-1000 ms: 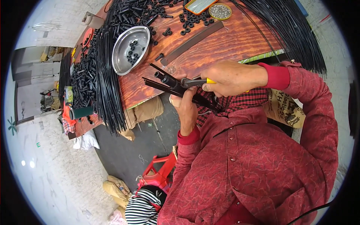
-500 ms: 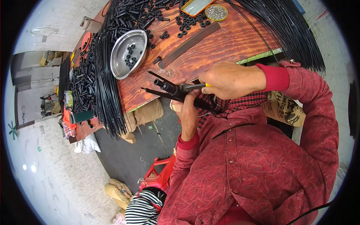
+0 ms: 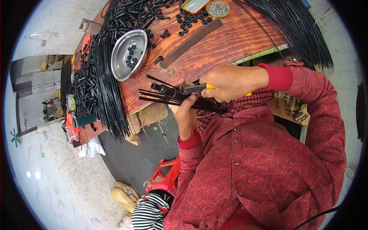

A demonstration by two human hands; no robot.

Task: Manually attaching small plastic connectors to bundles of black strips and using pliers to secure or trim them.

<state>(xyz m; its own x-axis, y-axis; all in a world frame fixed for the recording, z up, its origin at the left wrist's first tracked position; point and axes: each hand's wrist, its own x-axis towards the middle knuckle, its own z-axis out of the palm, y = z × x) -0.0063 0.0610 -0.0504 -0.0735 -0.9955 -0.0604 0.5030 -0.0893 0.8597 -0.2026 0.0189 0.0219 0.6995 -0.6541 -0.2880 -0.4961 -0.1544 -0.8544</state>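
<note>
My right hand point(image 3: 232, 82) is closed around pliers point(image 3: 194, 88) with yellow handles. The plier jaws are at a black plastic tube piece point(image 3: 168, 91), which lies among thin black rods point(image 3: 157, 99) that look like umbrella ribs. My left hand point(image 3: 187, 117) wraps round this rod bundle just below the jaws, its thumb pressed close to the tool. The free rod ends fan out to the left over the table edge, while their other ends lie toward my lap. What exactly the jaws grip is hidden.
On the wooden table point(image 3: 230, 38) stand a metal bowl point(image 3: 122, 57) with black rings, a round tin point(image 3: 217, 8) of small metal pieces and a dark flat bar point(image 3: 191, 43). Black rod bundles point(image 3: 109, 84) hang over the left edge. A red stool point(image 3: 166, 174) stands lower left.
The pliers have turned, so more of their head and yellow handles show. Rod ends that lay together at the left have spread apart. My left hand has shifted slightly left and down.
</note>
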